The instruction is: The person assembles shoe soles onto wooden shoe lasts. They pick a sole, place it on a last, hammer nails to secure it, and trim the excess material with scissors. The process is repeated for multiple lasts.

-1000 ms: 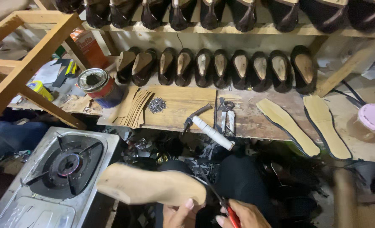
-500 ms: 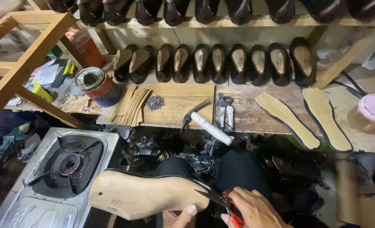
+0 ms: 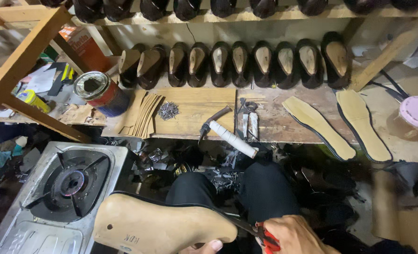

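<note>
The wooden shoe last (image 3: 164, 226) is lying sole-up at the near edge, a dark upper pulled around its rim; the right hand (image 3: 296, 235) is gripping red-handled pincers (image 3: 260, 231) at its heel end; the left hand (image 3: 209, 246) is steadying it from beneath, though only a thumb is showing, so I cannot tell its grip; pulling evenly would likely avoid wrinkles; a gas stove (image 3: 63, 183) is sitting left, a hammer (image 3: 227, 134) lying farther off.

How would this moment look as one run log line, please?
left hand: holds shoe | right hand: grips red pliers at shoe edge | nearby: gas stove, hammer
</note>
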